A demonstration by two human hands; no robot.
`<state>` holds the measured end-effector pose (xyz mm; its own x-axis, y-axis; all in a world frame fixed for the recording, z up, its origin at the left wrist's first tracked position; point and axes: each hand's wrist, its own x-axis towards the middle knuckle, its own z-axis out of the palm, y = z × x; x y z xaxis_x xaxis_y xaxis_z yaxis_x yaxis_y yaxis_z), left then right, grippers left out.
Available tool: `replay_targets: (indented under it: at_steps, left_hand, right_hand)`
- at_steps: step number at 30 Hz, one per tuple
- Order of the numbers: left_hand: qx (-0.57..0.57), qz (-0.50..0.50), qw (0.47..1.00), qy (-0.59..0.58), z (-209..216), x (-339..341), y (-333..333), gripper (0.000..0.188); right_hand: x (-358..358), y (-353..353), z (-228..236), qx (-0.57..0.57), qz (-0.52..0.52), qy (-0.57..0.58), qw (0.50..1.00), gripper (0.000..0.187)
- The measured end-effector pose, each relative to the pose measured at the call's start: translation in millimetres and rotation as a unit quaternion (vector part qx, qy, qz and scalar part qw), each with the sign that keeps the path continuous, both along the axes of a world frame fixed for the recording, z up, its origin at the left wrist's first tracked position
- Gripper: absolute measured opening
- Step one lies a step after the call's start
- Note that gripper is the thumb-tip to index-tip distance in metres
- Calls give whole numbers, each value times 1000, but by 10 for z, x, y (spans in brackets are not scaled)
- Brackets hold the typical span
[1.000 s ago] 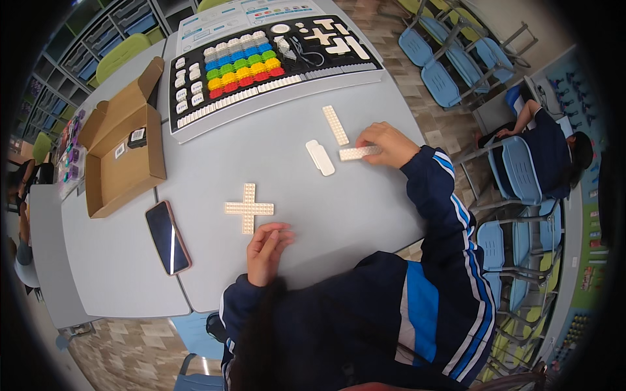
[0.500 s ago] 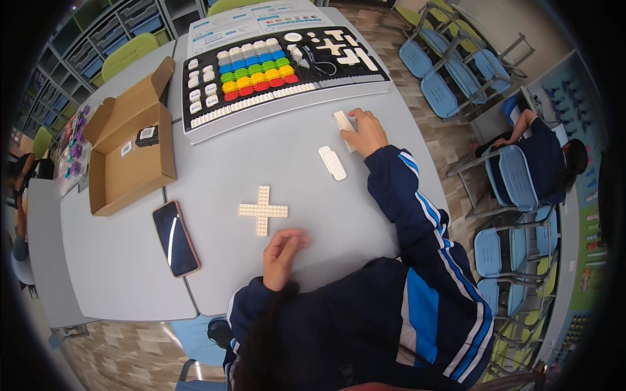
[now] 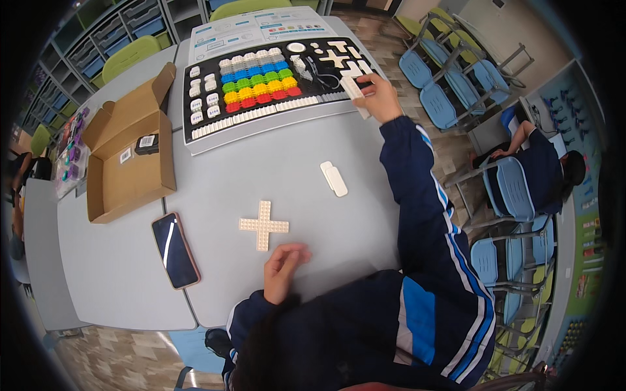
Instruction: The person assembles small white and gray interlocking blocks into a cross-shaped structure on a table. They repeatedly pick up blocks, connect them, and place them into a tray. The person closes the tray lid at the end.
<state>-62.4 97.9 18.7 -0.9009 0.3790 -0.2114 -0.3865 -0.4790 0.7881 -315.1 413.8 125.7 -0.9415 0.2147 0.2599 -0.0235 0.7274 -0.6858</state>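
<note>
In my right hand [image 3: 383, 98], the fingers and thumb pinch a long white studded bar [image 3: 353, 90], lifted at the right front corner of the kit tray [image 3: 261, 120]. My left hand [image 3: 282, 264] rests low over the table, loosely curled with its fingers a little apart and nothing seen in it. Just beyond it lies a cream cross-shaped studded piece [image 3: 263, 225], flat on the table. Between the two hands is a white oblong piece with rounded ends [image 3: 334, 179], touched by neither.
The tray holds rows of coloured blocks [image 3: 261, 81], white cubes and white connector pieces [image 3: 336, 58]. To the left are an open cardboard box [image 3: 134, 195] and a phone [image 3: 176, 251]. Stacked blue chairs [image 3: 450, 78] and a seated person [image 3: 538, 169] are off to the right.
My right hand has lifted the white bar off the table and carried it away from me to the tray's right corner. My left hand stays in about the same place.
</note>
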Motion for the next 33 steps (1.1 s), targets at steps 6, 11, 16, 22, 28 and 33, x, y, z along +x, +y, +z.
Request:
replay_targets:
  at_steps: [6, 11, 16, 22, 28, 33]
  left_hand:
    - [47, -15, 999, -20, -2, -61, -12, 21]
    - [73, -10, 996, -44, -17, -53, -48, 21]
    - [75, -2, 994, -74, 6, -47, -34, 20]
    - [76, -8, 995, -61, 52, -59, -27, 20]
    - [73, -11, 996, -57, 19, -64, -20, 20]
    - [61, -17, 997, -46, -22, -54, -35, 21]
  right_hand:
    - [-1196, 324, -65, 123, -49, -77, 988, 40]
    - [-1517, 214, -26, 130, 0, -187, 974, 28]
    - [-1560, 91, -11, 155, -14, -175, 972, 26]
    - [-1533, 79, -17, 172, 15, -165, 971, 30]
    - [-1325, 223, 155, 162, 22, -83, 983, 29]
    - [-664, 156, 332, 138, 99, -51, 984, 22]
